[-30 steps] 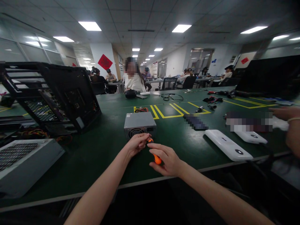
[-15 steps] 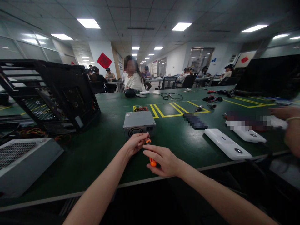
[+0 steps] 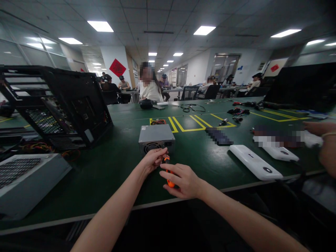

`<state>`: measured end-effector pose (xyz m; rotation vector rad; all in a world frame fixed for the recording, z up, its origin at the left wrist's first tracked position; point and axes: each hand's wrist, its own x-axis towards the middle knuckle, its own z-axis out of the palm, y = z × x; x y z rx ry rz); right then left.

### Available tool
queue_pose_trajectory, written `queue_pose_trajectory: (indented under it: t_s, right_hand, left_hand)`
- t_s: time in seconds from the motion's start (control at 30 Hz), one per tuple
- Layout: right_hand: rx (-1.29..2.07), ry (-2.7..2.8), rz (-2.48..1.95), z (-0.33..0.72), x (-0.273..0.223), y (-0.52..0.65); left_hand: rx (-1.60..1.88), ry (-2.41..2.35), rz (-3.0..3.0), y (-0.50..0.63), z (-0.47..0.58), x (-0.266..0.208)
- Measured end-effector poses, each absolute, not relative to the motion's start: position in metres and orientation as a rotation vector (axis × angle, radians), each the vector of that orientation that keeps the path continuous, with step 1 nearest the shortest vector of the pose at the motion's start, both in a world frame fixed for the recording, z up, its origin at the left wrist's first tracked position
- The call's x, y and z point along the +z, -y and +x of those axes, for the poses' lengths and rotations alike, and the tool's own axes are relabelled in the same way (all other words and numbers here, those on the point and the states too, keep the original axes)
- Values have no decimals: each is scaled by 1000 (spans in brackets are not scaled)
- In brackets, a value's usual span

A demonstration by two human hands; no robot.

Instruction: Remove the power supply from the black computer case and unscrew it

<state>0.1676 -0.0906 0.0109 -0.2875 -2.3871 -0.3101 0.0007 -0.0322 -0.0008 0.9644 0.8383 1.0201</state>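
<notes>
A grey computer power supply (image 3: 156, 135) sits on the green table, its fan grille and socket facing me. Close in front of it, my left hand (image 3: 152, 160) is closed in a pinch at the front end of a screwdriver; what lies between its fingertips is hidden. The screwdriver (image 3: 170, 182) has an orange and black handle and points toward the power supply. My right hand (image 3: 185, 180) curls its fingers loosely round that handle. Whether the tip touches the power supply's face I cannot tell.
A black computer case (image 3: 76, 108) and a second grey power supply (image 3: 34, 182) stand at left. Rightward lie a dark phone (image 3: 218, 135) and white devices (image 3: 254, 162). Another person's arm (image 3: 328, 147) reaches in at right. Cables (image 3: 193, 107) lie farther back.
The right hand's fingers have shifted very slightly on the screwdriver handle. The left hand keeps its pinch, and the power supply stays in place.
</notes>
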Motion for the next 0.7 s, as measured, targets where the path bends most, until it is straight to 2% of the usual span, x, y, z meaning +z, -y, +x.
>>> queue_pose_trajectory:
  t_s: [0.13,0.4,0.7]
  right_hand:
    - [-349,2332,-315,167,9,88]
    - [-192,2353,-296,168,9,89]
    - [-248,2381,-274,168,9,89]
  left_hand:
    - [1045,-868,979,33,3,-2]
    - [1018,-772,976,37,-1,4]
    - [1023,-818,981,35,0,0]
